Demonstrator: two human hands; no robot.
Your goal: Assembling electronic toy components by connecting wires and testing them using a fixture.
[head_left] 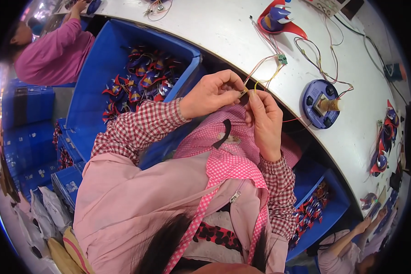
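My left hand (218,93) and my right hand (265,119) meet over my lap at the table's near edge, both with fingers pinched. Between the fingertips run thin yellow and red wires (278,72). Their ends are hidden in my fingers, so I cannot make out what sits there. The wires lead up to a small green circuit board (282,60) on the white table (223,28). More wires join that board to a red and purple plastic figure (278,20) with white points, lying beyond it. Right of my hands sits a round purple-blue base (321,104) with a tan cylinder on it.
A large blue bin (89,91) full of red and purple figures stands at my left. Another blue bin (326,223) with similar parts is at lower right. More figures (388,132) lie along the table's right side. Co-workers sit at upper left (55,52) and lower right (347,249).
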